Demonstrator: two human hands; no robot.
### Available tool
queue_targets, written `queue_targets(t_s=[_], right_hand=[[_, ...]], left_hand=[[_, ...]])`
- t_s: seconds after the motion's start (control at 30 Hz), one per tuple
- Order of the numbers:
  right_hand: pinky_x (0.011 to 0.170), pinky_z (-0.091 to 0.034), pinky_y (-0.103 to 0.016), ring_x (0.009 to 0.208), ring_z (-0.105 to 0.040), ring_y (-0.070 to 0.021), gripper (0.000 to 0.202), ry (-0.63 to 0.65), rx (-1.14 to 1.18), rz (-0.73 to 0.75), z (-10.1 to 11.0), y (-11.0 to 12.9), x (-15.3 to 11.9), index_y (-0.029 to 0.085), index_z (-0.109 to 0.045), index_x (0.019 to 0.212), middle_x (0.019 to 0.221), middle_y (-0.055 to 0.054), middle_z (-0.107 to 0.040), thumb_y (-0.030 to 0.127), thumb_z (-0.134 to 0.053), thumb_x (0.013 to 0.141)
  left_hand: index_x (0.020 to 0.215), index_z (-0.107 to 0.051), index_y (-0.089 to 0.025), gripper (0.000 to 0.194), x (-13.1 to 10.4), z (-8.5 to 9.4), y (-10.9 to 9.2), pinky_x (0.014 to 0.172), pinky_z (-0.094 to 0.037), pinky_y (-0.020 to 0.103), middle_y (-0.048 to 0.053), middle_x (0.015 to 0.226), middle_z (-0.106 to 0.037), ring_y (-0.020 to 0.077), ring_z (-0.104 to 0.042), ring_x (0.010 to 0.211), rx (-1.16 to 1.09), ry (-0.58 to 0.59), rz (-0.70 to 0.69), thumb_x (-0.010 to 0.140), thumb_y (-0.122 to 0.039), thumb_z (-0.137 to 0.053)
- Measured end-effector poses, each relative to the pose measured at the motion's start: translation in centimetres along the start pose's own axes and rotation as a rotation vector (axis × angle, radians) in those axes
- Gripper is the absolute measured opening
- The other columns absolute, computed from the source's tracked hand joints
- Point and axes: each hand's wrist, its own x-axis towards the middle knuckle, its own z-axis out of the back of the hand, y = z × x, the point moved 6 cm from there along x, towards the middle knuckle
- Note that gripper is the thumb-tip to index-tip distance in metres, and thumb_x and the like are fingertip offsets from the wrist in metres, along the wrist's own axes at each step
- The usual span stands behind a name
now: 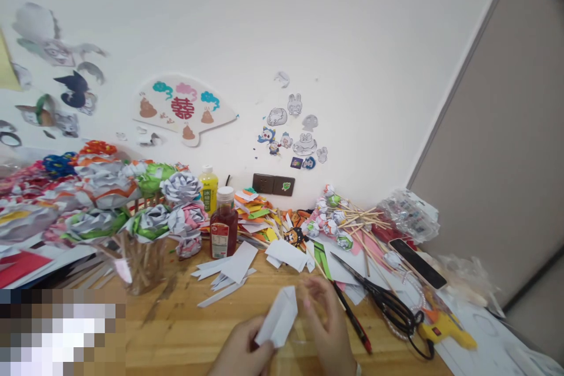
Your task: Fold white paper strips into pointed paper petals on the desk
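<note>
Low over the wooden table (176,329), my left hand (247,341) pinches a folded strip of white paper (282,314) between thumb and fingers. The paper's far end has slanted, folded-in corners. Just right of it is my right hand (328,323), its fingers loosely curved and apart, with nothing visible in them. Beyond the hands lie loose white paper strips (240,261) and another folded white paper stack (287,254). A black and red pen (355,320) rests beside my right hand, with black-handled scissors (388,305) further right.
Paper flowers on sticks (147,223) crowd the left side, some in a clear container (143,267). A dark red bottle (224,226) and a yellow bottle (208,188) stand near the wall. At right are a phone (418,263), a yellow glue gun (449,329) and smaller stick flowers (328,223).
</note>
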Motion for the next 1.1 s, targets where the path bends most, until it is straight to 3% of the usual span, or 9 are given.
queue_targets(t_s=[0.1,0.17,0.23,0.4,0.53,0.67,0.77,0.97,1.1], right_hand=[[0.094,-0.036,-0.039,0.105,-0.051,-0.0243,0.025,0.129,-0.148,0.234,0.2,2.3,0.6,0.023,-0.054,0.108,0.11,-0.008,-0.059,0.023,-0.054,0.084],[0.088,-0.039,-0.037,0.095,-0.054,-0.0227,0.016,0.27,-0.199,0.36,-0.5,3.6,0.5,0.022,-0.058,0.097,0.095,-0.005,-0.063,0.019,-0.055,0.082],[0.079,-0.041,-0.034,0.081,-0.055,-0.0202,0.008,0.32,-0.234,0.407,-1.1,4.1,0.4,0.02,-0.058,0.083,0.079,-0.003,-0.062,0.014,-0.053,0.08],[0.068,-0.041,-0.03,0.07,-0.055,-0.0182,0.01,0.342,-0.235,0.199,-2.1,2.7,0.0,0.017,-0.052,0.066,0.069,-0.003,-0.059,0.009,-0.051,0.072],[0.061,-0.042,-0.028,0.066,-0.056,-0.0182,0.01,0.452,-0.157,0.014,-3.0,1.2,-0.7,0.015,-0.059,0.077,0.07,-0.005,-0.058,0.015,-0.05,0.071],[0.053,-0.037,-0.024,0.055,-0.049,-0.0142,0.024,0.54,-0.005,-0.082,-3.8,0.2,-1.4,0.014,-0.061,0.096,0.06,0.002,-0.049,0.024,-0.05,0.076],[0.048,-0.034,-0.022,0.05,-0.043,-0.0118,0.025,0.506,0.081,-0.142,-3.9,-0.7,-1.6,0.014,-0.061,0.096,0.056,0.005,-0.042,0.03,-0.052,0.079],[0.062,-0.046,-0.027,0.069,-0.06,-0.0185,0.023,0.441,0.114,-0.102,-3.6,-0.6,-1.6,0.015,-0.066,0.089,0.076,-0.008,-0.065,0.033,-0.054,0.08],[0.066,-0.049,-0.029,0.073,-0.064,-0.0202,0.019,0.407,0.098,-0.082,-3.3,-0.3,-1.4,0.017,-0.069,0.084,0.08,-0.008,-0.07,0.028,-0.054,0.08]], left_hand=[[0.054,-0.041,-0.02,0.013,-0.5,0.3,-0.9,0.051,-0.033,0.021,-0.006,0.054,-0.039,0.0123,-0.042,0.055,0.235,-0.021,-0.159,0.061,-0.026,-0.05],[0.054,-0.043,-0.02,0.011,-0.8,0.4,-1.4,0.055,-0.032,0.022,-0.005,0.056,-0.041,0.013,-0.042,0.059,0.314,-0.012,-0.222,0.062,-0.024,-0.05],[0.058,-0.047,-0.019,0.016,-0.9,0.9,-1.9,0.056,-0.032,0.022,-0.004,0.058,-0.045,0.0138,-0.043,0.059,0.32,-0.035,-0.256,0.069,-0.03,-0.049],[0.062,-0.046,-0.02,0.043,-0.4,2.9,-2.6,0.053,-0.036,0.024,-0.003,0.057,-0.047,0.0145,-0.046,0.055,0.074,-0.185,-0.231,0.074,-0.061,-0.046],[0.06,-0.038,-0.022,0.059,-0.1,2.0,-1.8,0.039,-0.029,0.021,-0.008,0.049,-0.041,0.0094,-0.039,0.039,-0.045,-0.084,-0.11,0.061,-0.08,-0.046],[0.059,-0.036,-0.022,0.06,-0.4,0.5,-1.4,0.036,-0.023,0.019,-0.01,0.046,-0.036,0.0058,-0.035,0.034,-0.058,0.048,-0.114,0.06,-0.08,-0.05],[0.06,-0.04,-0.021,0.06,-0.3,0.2,-1.1,0.035,-0.024,0.019,-0.01,0.046,-0.04,0.0054,-0.035,0.033,-0.126,0.089,-0.094,0.059,-0.08,-0.05],[0.066,-0.046,-0.019,0.062,0.4,0.5,-0.1,0.034,-0.021,0.018,-0.009,0.041,-0.045,0.0071,-0.04,0.032,-0.24,0.059,0.001,0.055,-0.08,-0.053],[0.065,-0.045,-0.02,0.062,0.4,0.4,-0.2,0.034,-0.022,0.018,-0.01,0.038,-0.041,0.0067,-0.039,0.03,-0.253,0.062,-0.015,0.056,-0.081,-0.052]])
